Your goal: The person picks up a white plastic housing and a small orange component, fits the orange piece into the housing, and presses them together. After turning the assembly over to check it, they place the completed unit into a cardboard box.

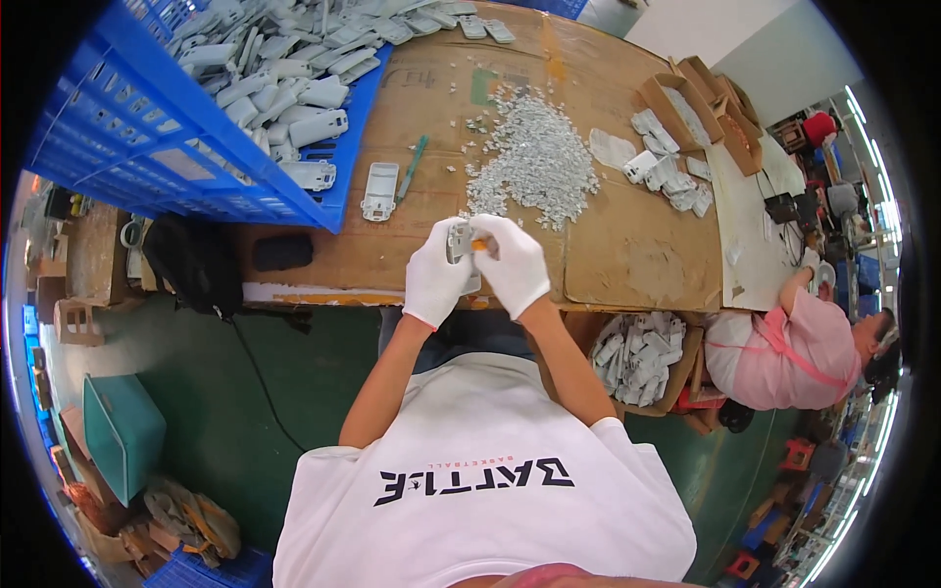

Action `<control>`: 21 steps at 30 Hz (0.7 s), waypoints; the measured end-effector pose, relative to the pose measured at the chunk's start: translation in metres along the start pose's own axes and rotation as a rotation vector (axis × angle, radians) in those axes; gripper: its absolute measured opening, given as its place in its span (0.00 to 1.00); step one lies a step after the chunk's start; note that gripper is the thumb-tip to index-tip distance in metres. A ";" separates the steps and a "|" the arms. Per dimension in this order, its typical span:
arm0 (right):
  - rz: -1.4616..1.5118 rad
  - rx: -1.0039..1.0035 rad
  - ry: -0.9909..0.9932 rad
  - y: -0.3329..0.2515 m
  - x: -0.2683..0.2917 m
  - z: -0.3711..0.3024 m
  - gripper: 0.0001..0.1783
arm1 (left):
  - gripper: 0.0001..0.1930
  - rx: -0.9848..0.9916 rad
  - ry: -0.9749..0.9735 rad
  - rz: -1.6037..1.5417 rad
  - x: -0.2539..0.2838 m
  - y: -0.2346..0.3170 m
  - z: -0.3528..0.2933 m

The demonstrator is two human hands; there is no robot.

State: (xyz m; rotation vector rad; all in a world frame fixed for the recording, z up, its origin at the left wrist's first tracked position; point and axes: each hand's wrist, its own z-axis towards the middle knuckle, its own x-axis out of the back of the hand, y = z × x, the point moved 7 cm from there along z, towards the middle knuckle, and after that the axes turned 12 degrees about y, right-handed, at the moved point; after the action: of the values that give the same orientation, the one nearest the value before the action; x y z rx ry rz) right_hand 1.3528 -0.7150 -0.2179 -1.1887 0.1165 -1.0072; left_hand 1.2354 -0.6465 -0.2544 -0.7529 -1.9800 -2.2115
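Note:
Both hands wear white gloves and meet at the near edge of the cardboard-covered table. My left hand (437, 273) is closed round a whitish plastic housing (458, 241), held tilted up. My right hand (514, 265) is closed, its fingertips against the housing's right side. Something small and orange shows at those fingertips; I cannot make out what it is. Just beyond my left hand lie another pale plastic housing (379, 191), open side up, and a green pen-like tool (413, 168). A heap of tiny whitish plastic parts (534, 157) spreads just past my hands.
At the left, a blue crate (147, 108) lies tipped, with many pale housings (284, 93) spilling out. More pale pieces (671, 176) and cardboard boxes (683, 110) are at the right. Below the table edge stands a box of white parts (639, 358). A person in pink (784, 353) sits at the right.

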 end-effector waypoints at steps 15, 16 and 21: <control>-0.104 0.051 0.051 0.015 0.009 0.004 0.09 | 0.17 -0.101 -0.020 -0.043 -0.021 0.023 -0.005; 0.017 -0.082 0.039 0.028 0.008 0.003 0.11 | 0.17 -0.129 -0.033 -0.035 -0.022 0.026 -0.006; 0.194 -0.383 -0.101 0.049 0.013 0.008 0.17 | 0.19 -0.184 -0.101 -0.072 -0.021 0.030 -0.010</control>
State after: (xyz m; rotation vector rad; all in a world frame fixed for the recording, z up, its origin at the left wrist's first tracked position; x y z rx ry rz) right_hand 1.3930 -0.7177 -0.2488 -1.5420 0.3508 -0.7714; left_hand 1.2627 -0.6661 -0.2358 -0.8417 -1.8941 -2.4706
